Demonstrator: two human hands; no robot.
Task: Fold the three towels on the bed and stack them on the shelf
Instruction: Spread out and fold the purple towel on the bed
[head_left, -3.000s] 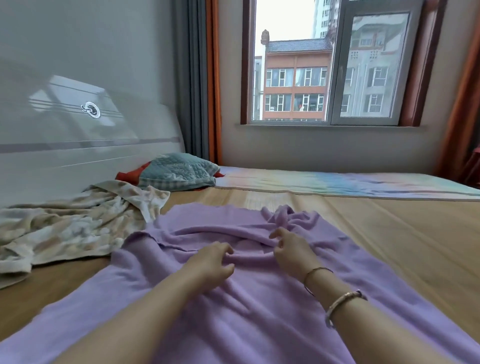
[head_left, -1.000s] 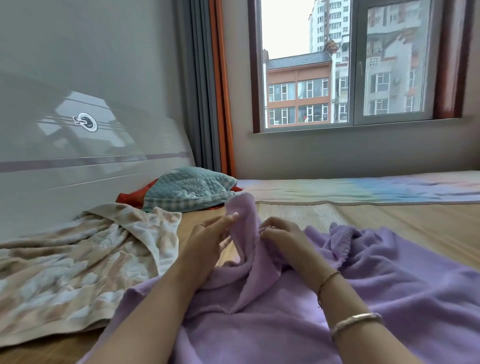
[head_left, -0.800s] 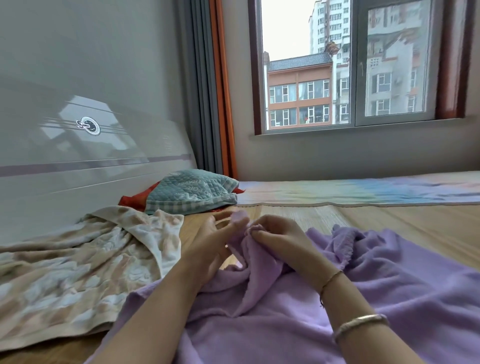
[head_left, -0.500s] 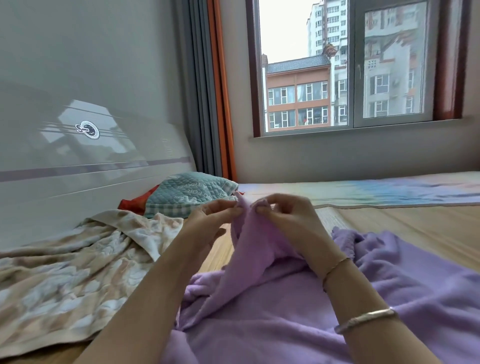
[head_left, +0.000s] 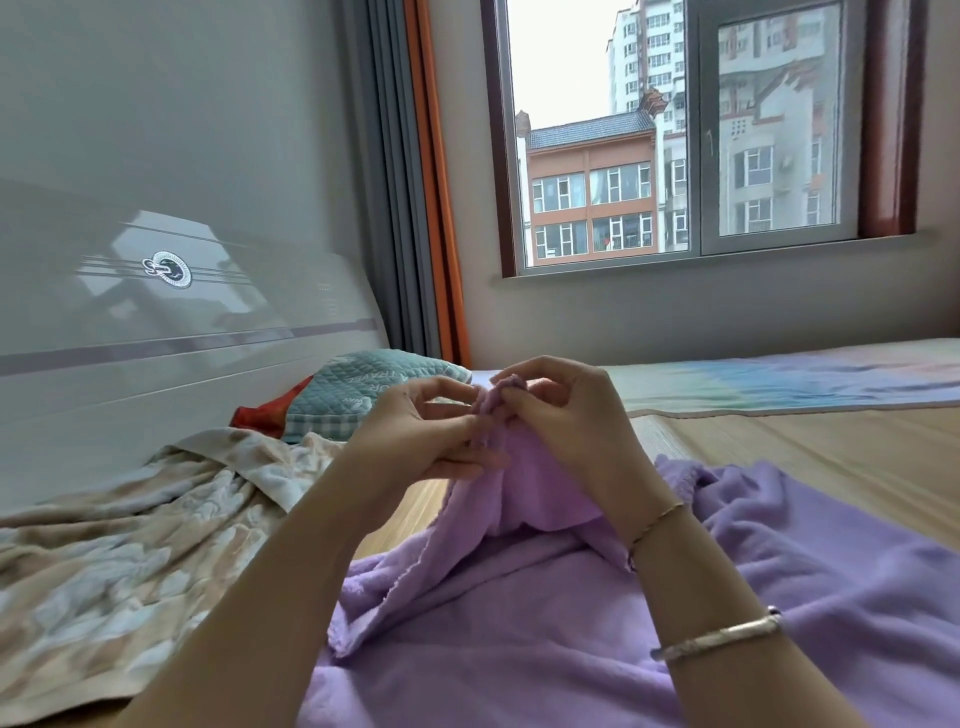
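Hands meet at 12 o'clock: left hand (head_left: 423, 434) and right hand (head_left: 563, 415) both pinch one raised edge of purple towel (head_left: 519, 623), rest draped on bed (head_left: 831, 457). Soft, floppy, light fleece; likely sags, so take corners. Beige towel (head_left: 130, 545) crumpled at 9 o'clock.

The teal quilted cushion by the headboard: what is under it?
A red cloth pokes out from under the teal quilted cushion on its left. How far it runs underneath is covered.
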